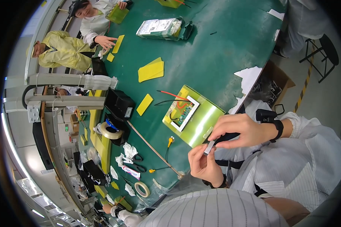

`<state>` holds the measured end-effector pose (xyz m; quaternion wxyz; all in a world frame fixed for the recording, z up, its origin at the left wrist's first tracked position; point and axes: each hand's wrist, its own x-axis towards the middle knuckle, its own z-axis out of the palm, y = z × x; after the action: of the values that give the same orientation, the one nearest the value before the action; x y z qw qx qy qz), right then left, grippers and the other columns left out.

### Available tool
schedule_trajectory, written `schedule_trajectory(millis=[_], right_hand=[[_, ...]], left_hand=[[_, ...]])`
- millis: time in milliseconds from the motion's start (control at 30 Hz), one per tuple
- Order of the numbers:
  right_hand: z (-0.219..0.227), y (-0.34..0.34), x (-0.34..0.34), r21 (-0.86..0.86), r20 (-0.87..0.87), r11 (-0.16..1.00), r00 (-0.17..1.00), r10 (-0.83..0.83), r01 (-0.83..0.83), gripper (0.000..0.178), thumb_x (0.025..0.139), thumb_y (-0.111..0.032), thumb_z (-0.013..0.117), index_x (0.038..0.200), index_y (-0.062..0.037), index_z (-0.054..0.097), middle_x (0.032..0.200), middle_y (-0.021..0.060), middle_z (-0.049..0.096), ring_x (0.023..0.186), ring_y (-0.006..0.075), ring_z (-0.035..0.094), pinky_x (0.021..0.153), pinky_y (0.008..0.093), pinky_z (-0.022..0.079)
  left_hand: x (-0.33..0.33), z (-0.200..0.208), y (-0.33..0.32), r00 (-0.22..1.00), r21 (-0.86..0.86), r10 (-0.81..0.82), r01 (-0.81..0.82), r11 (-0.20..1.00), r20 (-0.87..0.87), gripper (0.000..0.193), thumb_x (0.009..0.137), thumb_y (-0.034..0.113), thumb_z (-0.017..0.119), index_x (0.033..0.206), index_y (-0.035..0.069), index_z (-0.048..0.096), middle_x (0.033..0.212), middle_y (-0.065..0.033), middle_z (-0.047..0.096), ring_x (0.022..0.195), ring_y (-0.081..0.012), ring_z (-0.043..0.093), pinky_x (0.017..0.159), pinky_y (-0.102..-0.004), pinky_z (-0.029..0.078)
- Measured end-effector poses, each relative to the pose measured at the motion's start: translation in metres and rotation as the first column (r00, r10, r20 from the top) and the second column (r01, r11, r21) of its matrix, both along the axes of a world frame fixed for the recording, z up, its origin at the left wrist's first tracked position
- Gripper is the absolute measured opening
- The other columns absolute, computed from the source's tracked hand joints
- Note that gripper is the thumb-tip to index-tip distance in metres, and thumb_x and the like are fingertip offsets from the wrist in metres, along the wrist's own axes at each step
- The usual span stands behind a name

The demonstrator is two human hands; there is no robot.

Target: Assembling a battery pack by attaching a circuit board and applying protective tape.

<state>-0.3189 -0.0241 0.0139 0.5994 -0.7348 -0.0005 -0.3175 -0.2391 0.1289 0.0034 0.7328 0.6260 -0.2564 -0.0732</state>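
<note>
Both hands meet at a small silver-grey rectangular piece with a dark side [209,148], pinched between their fingertips. My right hand [240,130] grips its upper end, with thumb and fingers closed. The lower end is in the closed fingers of my left hand [205,166]. Just beyond them lies a yellow-green wrapped block [204,117], its near edge close to my fingers. A white rectangular frame [193,111] on the block surrounds a green circuit board [184,114]. Red and black wires [170,94] stick out from the board over the green table [201,56].
Yellow sheets [151,70] and a bagged parcel [163,29] lie farther up the table. Scissors [135,164], a tube [131,172], tape rolls [141,189] and black bins [118,104] sit to the left. A co-worker's hand [105,41] reaches toward a yellow strip.
</note>
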Motion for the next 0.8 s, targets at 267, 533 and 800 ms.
schedule_trajectory(millis=[267, 533, 800], right_hand=[[0.002, 0.011, 0.005, -0.172, 0.179, 0.976, 0.978, -0.103, 0.135, 0.02, 0.079, -0.006, 0.081, 0.096, -0.0065, 0.071, 0.088, 0.0042, 0.065, 0.078, 0.0224, 0.065, 0.067, 0.0319, 0.053], [0.001, 0.014, 0.008, -0.171, 0.182, 0.976, 0.978, -0.107, 0.138, 0.023, 0.076, -0.004, 0.084, 0.096, -0.0038, 0.072, 0.088, 0.0065, 0.066, 0.077, 0.0236, 0.065, 0.066, 0.032, 0.053], [-0.004, 0.015, 0.007, -0.148, 0.153, 0.979, 0.981, -0.118, 0.14, 0.022, 0.078, -0.009, 0.083, 0.096, -0.0059, 0.072, 0.087, 0.0054, 0.065, 0.078, 0.0236, 0.064, 0.067, 0.0327, 0.052]], left_hand=[[-0.001, 0.003, 0.004, 0.971, 0.175, 0.095, -0.136, 0.975, 0.221, 0.02, 0.081, -0.009, 0.077, 0.1, -0.005, 0.07, 0.103, -0.0107, 0.062, 0.087, -0.0163, 0.064, 0.074, -0.0255, 0.053], [0.001, -0.006, 0.008, 0.952, 0.176, 0.092, -0.148, 0.973, 0.291, 0.023, 0.079, -0.01, 0.079, 0.098, -0.005, 0.067, 0.104, -0.0124, 0.062, 0.091, -0.0189, 0.065, 0.077, -0.0276, 0.053], [0.0, -0.007, 0.007, 0.963, 0.184, 0.07, -0.121, 0.975, 0.262, 0.024, 0.08, -0.011, 0.078, 0.1, -0.005, 0.066, 0.104, -0.0128, 0.062, 0.092, -0.0196, 0.064, 0.081, -0.0296, 0.054]])
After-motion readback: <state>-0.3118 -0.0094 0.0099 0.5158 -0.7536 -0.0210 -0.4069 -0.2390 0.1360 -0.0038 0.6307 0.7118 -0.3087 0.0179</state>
